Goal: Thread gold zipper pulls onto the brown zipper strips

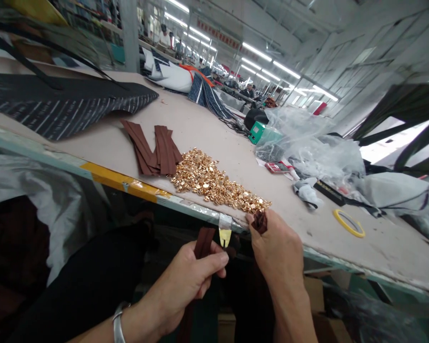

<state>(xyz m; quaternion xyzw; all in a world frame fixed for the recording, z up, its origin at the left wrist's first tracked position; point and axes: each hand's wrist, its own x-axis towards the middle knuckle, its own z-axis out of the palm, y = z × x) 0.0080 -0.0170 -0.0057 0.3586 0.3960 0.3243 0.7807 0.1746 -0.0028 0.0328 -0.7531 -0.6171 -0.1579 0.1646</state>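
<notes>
My left hand (196,271) is closed around a brown zipper tape (204,240), whose end sticks up above the thumb and index finger. Just right of that end, a small fixture (225,232) with a yellow tip hangs from the table edge. At the table's rim, my right hand (277,243) grips a bunched bundle of brown zipper tape (259,221). Its fingertips are by the near right end of a long heap of small gold pieces (214,183), which look like zipper sliders. Flat brown tape strips (164,150) lie against the heap's left end.
The table (221,136) slants across the view. Striped dark fabric (75,112) lies at left. On the right are clear plastic bags (307,138), a green box (256,132) and a yellow tape roll (348,223). People and lit workstations fill the background.
</notes>
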